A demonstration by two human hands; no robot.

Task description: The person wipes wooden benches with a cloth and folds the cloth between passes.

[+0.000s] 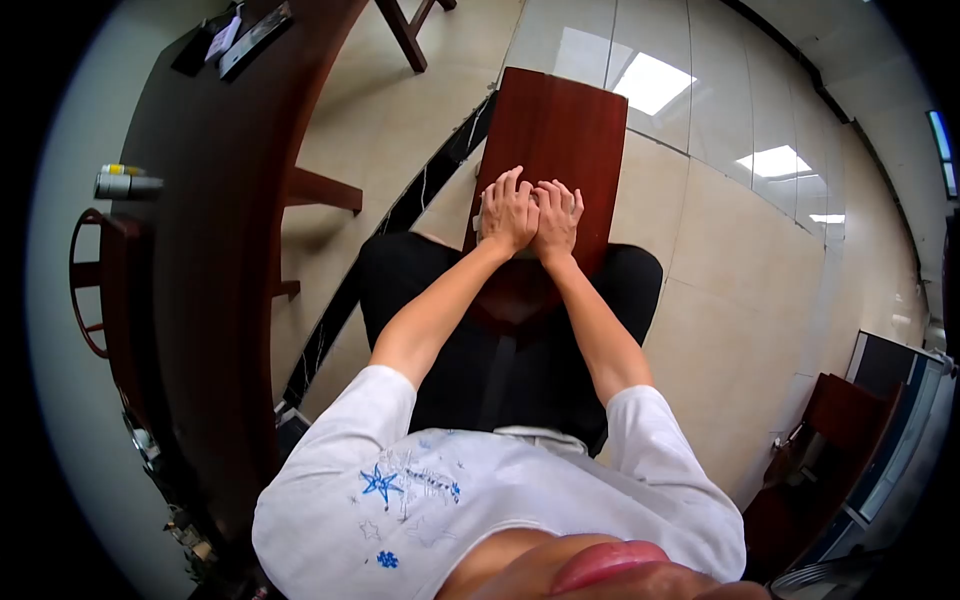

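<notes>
My left hand [510, 213] and my right hand [557, 215] are side by side over the near part of a reddish-brown wooden bench [555, 125], between my knees. Their thumb sides nearly touch, and the fingers are bent and point away from me. Pale edges of something [478, 226] show beside my left hand and near my right fingers. My hands cover the rest of it, so its kind cannot be made out.
A long dark wooden table [215, 270] runs along the left, with a silver can [125, 186] and a flat boxed item [255, 42] on it. A wooden chair [90, 285] stands beyond. Shiny beige tiles [720, 300] cover the floor; brown furniture [840, 420] is at lower right.
</notes>
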